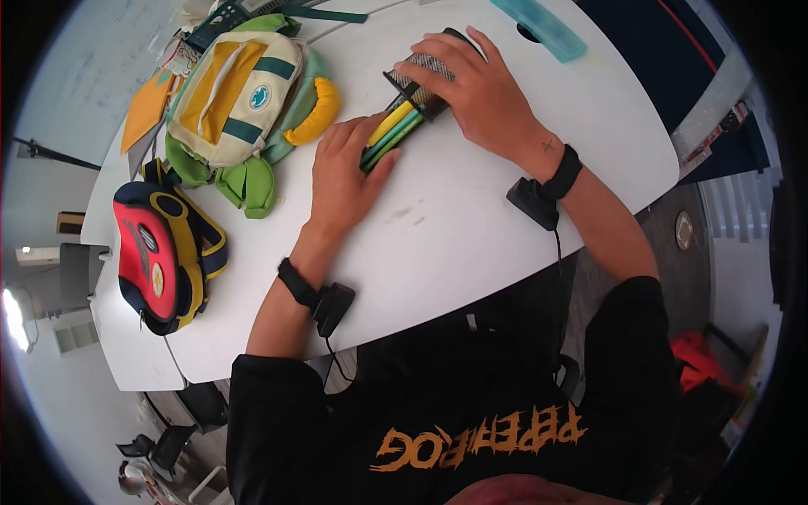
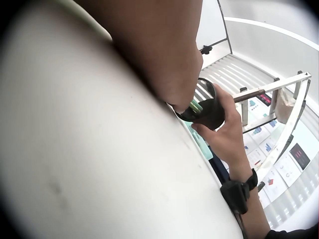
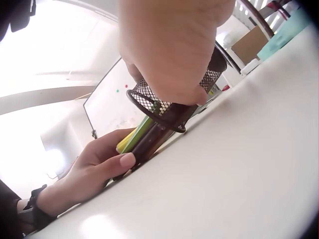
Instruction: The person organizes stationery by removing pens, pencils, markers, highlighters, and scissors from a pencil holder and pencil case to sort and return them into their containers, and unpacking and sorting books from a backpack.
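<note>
My right hand (image 1: 488, 101) grips a black mesh pen cup (image 1: 431, 66), which lies tipped on its side low over the table with its mouth toward my left hand. The left hand (image 1: 341, 172) holds a bunch of yellow, green and dark pens (image 1: 392, 133) between thumb and fingers. Their far ends reach inside the cup's mouth. In the right wrist view, the left thumb presses along a dark pen (image 3: 149, 144), beside green and yellow ones. The left wrist view shows the cup's round rim (image 2: 215, 92), with green pen ends inside.
A cream and green backpack (image 1: 240, 93) with a yellow pocket lies left of the hands. Nearer the table's left edge is a red and navy bag (image 1: 156, 257). A teal translucent case (image 1: 547, 29) sits at the far right, and an orange envelope (image 1: 145, 114) at the back left.
</note>
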Tool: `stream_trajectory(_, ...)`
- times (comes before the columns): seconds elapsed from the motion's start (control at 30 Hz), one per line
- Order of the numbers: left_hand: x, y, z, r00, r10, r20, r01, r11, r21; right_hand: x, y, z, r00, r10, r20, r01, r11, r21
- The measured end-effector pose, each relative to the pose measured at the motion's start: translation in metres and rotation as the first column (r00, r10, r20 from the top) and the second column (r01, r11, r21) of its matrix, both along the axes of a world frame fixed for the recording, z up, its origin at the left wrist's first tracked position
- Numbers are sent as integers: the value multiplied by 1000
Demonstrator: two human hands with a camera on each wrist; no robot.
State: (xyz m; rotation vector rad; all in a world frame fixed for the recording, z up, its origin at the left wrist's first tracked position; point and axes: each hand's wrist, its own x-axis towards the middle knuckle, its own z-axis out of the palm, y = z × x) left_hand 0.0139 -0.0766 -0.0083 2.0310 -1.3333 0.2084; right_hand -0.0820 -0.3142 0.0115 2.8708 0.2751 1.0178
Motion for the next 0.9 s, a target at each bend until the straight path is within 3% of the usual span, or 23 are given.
stream_trajectory(0.2, 1, 1, 0, 1000, 12, 14, -12, 1000, 0, 1, -28, -7, 989, -145, 30, 142, 985, 95)
stream_trajectory(0.27, 3, 1, -5, 1000, 10, 29, -10, 1000, -5, 0, -38, -6, 985, -169, 30, 154, 948, 277)
stream_trajectory(0.3, 4, 2, -6, 999, 11, 45, -10, 1000, -10, 0, -44, -6, 985, -167, 32, 152, 949, 276)
stream_trajectory(0.37, 4, 2, -6, 999, 15, 37, -15, 1000, -11, 2, -56, -5, 978, -147, 146, 66, 888, 454)
stream_trajectory(0.47, 2, 2, -2, 1000, 18, 16, -18, 1000, -6, 2, -65, -14, 940, -267, 214, 106, 821, 561)
stream_trajectory(0.53, 1, 2, 1, 1000, 19, 7, -19, 1000, 0, 6, -71, -20, 948, -279, 153, 134, 786, 603)
stream_trajectory(0.6, 0, 2, 3, 1000, -4, -24, 5, 1000, 16, 10, -70, -23, 979, -139, 148, -48, 549, 834)
stream_trajectory(0.63, 1, 2, 3, 1000, -5, -24, 5, 1000, 14, 11, -71, -25, 979, -139, 148, -48, 551, 833)
stream_trajectory(0.7, 1, 2, 2, 997, -63, -45, 63, 998, 10, 11, -72, -28, 997, -63, 50, -21, 390, 921)
stream_trajectory(0.9, 1, 1, 4, 987, -140, -74, 138, 990, -35, 13, -72, -34, 998, -38, 47, -23, 475, 880)
